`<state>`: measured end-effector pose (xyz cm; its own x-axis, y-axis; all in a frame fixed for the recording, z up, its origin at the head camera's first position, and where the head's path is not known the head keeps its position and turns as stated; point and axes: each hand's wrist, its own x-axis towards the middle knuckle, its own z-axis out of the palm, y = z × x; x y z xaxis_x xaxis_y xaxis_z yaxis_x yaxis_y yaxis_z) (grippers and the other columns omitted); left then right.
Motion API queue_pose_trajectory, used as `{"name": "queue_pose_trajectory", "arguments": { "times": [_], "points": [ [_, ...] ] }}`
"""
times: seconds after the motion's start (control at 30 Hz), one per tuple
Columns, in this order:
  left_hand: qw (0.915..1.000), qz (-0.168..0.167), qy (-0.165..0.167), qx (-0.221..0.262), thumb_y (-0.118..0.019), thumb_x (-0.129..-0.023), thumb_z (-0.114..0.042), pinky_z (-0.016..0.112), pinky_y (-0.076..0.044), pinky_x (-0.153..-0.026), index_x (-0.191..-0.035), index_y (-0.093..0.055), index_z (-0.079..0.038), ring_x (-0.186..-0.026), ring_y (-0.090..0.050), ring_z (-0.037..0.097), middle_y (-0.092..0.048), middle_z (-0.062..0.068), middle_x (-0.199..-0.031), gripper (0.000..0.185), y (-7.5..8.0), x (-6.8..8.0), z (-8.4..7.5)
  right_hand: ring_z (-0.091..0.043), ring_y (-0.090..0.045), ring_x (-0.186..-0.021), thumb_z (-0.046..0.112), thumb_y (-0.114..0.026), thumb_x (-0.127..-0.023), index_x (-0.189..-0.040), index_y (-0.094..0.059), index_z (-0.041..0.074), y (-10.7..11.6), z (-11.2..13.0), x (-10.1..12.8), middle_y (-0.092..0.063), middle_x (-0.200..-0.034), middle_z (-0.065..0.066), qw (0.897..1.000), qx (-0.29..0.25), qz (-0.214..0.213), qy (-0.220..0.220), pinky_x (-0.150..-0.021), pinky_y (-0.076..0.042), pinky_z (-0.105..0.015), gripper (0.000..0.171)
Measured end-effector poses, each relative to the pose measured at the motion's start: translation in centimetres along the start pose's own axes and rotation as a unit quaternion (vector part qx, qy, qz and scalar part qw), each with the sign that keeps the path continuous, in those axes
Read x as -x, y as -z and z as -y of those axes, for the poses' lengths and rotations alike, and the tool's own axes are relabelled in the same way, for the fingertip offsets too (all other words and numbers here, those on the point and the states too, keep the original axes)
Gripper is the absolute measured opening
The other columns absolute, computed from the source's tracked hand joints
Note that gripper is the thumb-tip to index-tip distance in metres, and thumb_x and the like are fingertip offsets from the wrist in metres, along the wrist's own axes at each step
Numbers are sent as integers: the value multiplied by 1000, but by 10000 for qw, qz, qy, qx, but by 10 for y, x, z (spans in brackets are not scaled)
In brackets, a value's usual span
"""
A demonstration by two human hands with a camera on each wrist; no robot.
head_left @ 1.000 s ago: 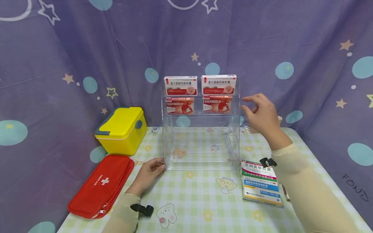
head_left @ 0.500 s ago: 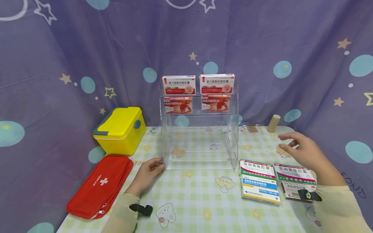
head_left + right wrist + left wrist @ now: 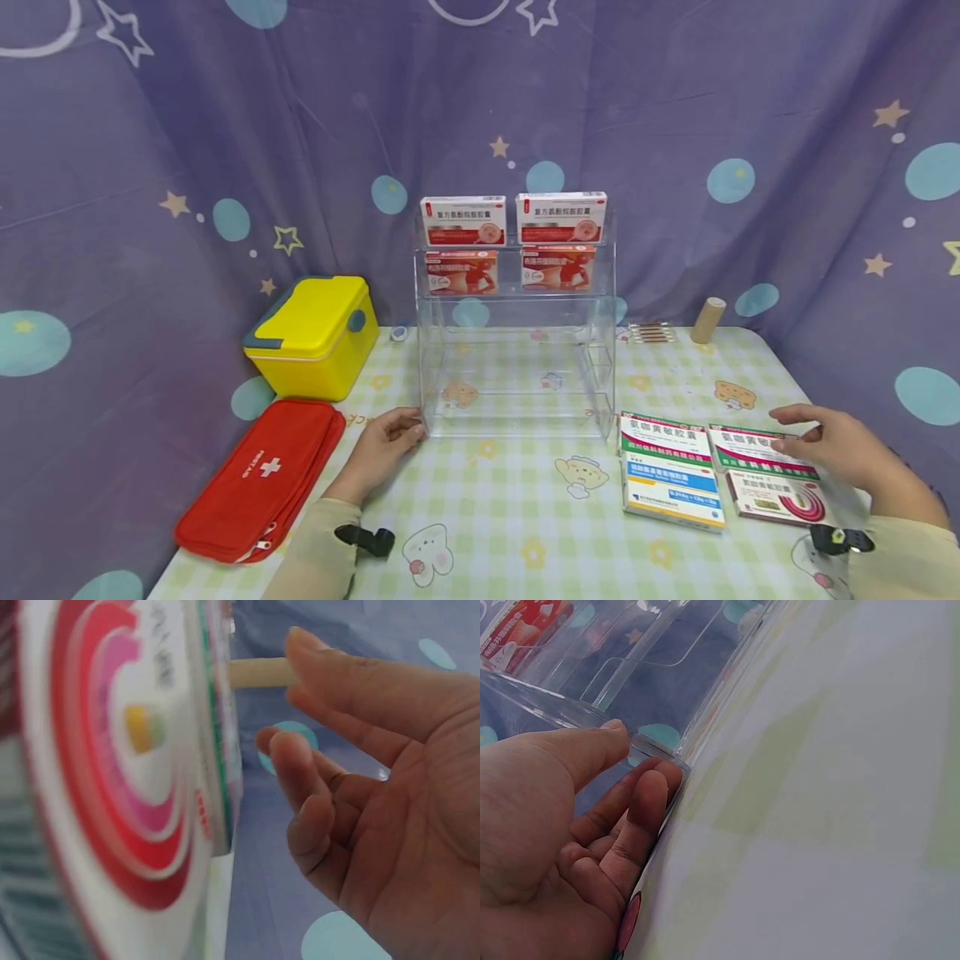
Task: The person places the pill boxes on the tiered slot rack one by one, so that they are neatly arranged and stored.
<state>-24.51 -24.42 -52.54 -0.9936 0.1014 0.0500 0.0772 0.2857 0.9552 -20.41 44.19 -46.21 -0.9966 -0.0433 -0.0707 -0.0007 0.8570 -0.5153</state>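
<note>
1. Pinching the lower left corner of the clear display rack (image 3: 517, 417) between the thumb and curled fingers of the left hand (image 3: 378, 450).
2. Hovering over the right end of the green-and-white box (image 3: 738, 454) with the right hand (image 3: 843, 450), grasping nothing, with loosely bent fingers and a parted thumb.
3. Lying just left of that box, with the matching box (image 3: 663, 437); just in front of it, with the arc-printed box (image 3: 776, 497).
4. Showing, from the right wrist, a gap between fingertips and boxes, hard to judge from the head.
5. Showing, from the head alone, two red-and-white boxes (image 3: 464, 221) on the top tier, plus the yellow case (image 3: 315, 333) and red first-aid pouch (image 3: 255, 492) at left.
6. Covered below with a green-and-white checked cloth (image 3: 480, 517); backed by a purple curtain (image 3: 300, 142) with stars and teal circles.
</note>
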Motion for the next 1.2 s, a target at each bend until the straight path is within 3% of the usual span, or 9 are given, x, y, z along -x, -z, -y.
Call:
{"name": "queue_pose_trajectory", "arguments": {
  "times": [0.13,0.3,0.5,0.7,0.93,1.1,1.2],
  "points": [
    [10000,-24,0,-25,-69,-102,-6,27,-60,-76,-134,-66,0,-93,-70,26,-72,15,-106,33,0,-1,0,-20,-60,-85,39,-86,-88,-136,-63,-5,-3,-7,0,-64,-128,-31,9995,-9,300,-64,-69,-48,-36,70],
    [10000,-40,-36,-47,-69,-102,-6,27,-60,-75,-133,-66,0,-92,-70,25,-72,15,-104,32,0,-1,1,-21,-60,-85,40,-87,-86,-137,-62,-6,-6,-17,1,-63,-129,-32,9993,54,363,-65,-71,-47,-37,73],
    [10000,6,-4,-11,-69,-102,-7,27,-60,-76,-134,-66,0,-93,-70,26,-72,14,-105,33,0,-1,2,-39,-67,-101,41,-89,-84,-135,-60,-11,-7,-27,2,-62,-127,-35,9994,117,306,-91,-79,-52,-50,78],
    [10000,8,19,22,-71,-102,-10,27,-60,-77,-134,-66,-1,-96,-70,28,-72,14,-107,34,0,-1,2,-30,-68,-94,40,-89,-83,-133,-60,-12,-8,-29,2,-63,-125,-35,9996,115,215,-106,-74,-50,-40,78],
    [10000,10,75,51,-71,-101,-9,27,-60,-77,-135,-66,-1,-97,-70,29,-72,14,-107,35,-1,0,1,-24,-65,-89,38,-93,-79,-132,-61,-11,-11,-30,1,-65,-121,-33,9999,51,6,-93,-68,-49,-36,79],
    [9999,2,72,71,-70,-102,-9,27,-59,-77,-135,-65,-1,-96,-70,27,-72,13,-106,34,0,-1,1,-47,-64,-102,39,-95,-76,-132,-61,-10,-13,-30,0,-64,-122,-34,9998,-24,-179,-112,-76,-54,-54,82],
    [10000,-3,39,73,-69,-102,-8,26,-59,-77,-135,-65,0,-96,-70,26,-72,13,-107,34,0,-1,2,-54,-63,-108,41,-95,-75,-132,-61,-10,-13,-31,0,-62,-123,-37,9995,-94,-273,-141,-79,-53,-61,83]
  ]
}}
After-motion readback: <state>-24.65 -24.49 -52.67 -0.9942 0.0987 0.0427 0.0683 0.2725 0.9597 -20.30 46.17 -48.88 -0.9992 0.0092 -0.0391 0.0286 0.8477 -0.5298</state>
